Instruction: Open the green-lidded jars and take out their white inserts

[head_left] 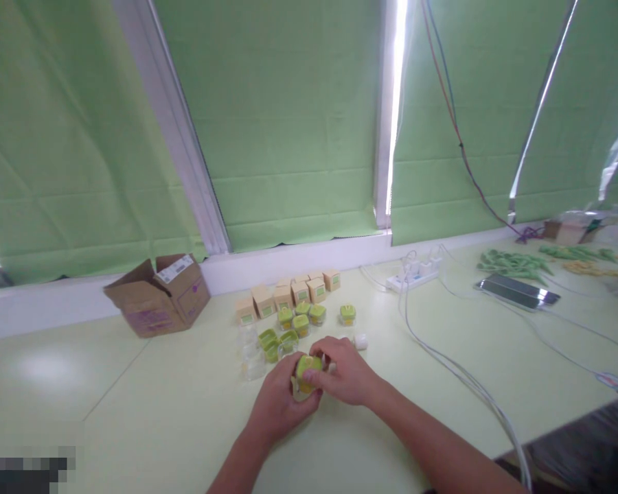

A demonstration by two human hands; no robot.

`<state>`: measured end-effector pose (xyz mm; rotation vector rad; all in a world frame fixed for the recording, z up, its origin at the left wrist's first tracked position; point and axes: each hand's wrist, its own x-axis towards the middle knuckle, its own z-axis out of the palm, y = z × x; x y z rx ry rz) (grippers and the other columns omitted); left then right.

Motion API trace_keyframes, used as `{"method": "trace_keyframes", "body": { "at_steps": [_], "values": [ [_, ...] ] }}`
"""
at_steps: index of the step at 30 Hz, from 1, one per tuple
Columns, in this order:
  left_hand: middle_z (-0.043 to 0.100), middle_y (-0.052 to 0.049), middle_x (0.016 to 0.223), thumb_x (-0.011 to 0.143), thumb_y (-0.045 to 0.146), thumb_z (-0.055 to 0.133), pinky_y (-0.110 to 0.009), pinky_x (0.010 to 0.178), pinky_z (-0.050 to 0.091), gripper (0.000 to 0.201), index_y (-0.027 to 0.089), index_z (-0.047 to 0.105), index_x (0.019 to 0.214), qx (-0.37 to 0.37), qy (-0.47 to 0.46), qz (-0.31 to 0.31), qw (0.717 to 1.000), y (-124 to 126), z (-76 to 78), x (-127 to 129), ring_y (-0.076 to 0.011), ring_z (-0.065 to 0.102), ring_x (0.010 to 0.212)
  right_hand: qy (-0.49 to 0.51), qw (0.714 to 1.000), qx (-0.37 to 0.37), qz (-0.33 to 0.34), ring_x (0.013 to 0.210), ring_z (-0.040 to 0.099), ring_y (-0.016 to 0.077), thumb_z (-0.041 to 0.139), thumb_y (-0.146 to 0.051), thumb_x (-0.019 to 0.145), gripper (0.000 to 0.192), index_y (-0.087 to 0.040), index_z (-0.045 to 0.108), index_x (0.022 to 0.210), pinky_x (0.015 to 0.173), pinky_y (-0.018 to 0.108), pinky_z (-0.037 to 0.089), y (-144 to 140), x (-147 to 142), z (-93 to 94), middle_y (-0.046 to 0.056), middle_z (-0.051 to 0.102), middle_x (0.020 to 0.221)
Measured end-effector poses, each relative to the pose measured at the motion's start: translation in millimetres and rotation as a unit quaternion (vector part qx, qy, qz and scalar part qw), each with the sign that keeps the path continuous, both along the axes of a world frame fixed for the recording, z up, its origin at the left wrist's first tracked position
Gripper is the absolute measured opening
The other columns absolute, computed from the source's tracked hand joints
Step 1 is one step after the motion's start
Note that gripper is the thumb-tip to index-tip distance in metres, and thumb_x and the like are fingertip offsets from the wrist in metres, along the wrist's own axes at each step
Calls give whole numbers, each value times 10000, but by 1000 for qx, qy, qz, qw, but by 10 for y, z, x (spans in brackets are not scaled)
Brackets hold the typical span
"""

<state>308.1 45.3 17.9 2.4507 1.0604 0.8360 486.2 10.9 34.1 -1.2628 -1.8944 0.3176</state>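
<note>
Both of my hands meet low over the pale green table [149, 412], around one small jar with a green lid [307, 370]. My left hand [279, 403] cups the jar from below and the left. My right hand [342, 374] grips its green lid from the right and above. Just beyond the hands lie several loose green lids [270, 341] and clear jar bodies [251, 357]. Several closed green-lidded jars [309, 314] stand behind them, and a white inner cap [360, 341] lies to the right of my right hand.
A row of small tan cartons [283, 295] stands near the wall. An open brown cardboard box [159, 295] lies at the left. A white power strip [413, 277] with cables, a phone [518, 291] and green plastic pieces [512, 263] occupy the right side.
</note>
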Motion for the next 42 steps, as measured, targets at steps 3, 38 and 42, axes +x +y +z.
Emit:
{"method": "trace_keyframes", "body": {
  "at_steps": [3,38,42],
  "values": [
    [591,-59,1003,717,282,588,-294,770,492,385,205,499,1085,12,-4,-15,1000,-6,-22,17,-190,569,874,-3,1000,29,4,744,470,126,583,-418,816,262,-164,523,800,705,253,337,32,25,-38,8,540,793],
    [597,-87,1061,712,316,632,-345,857,490,487,158,491,1150,153,16,-28,988,136,-77,7,-213,577,967,-28,991,126,39,651,459,98,418,-292,902,286,-154,450,653,630,214,348,182,181,-88,11,490,660],
    [603,-91,1069,710,312,629,-348,853,496,490,158,491,1154,153,12,-21,988,148,-79,-18,-218,584,974,11,993,114,14,643,451,93,422,-274,899,291,-147,466,641,632,212,341,191,226,-64,10,504,660]
  ]
}}
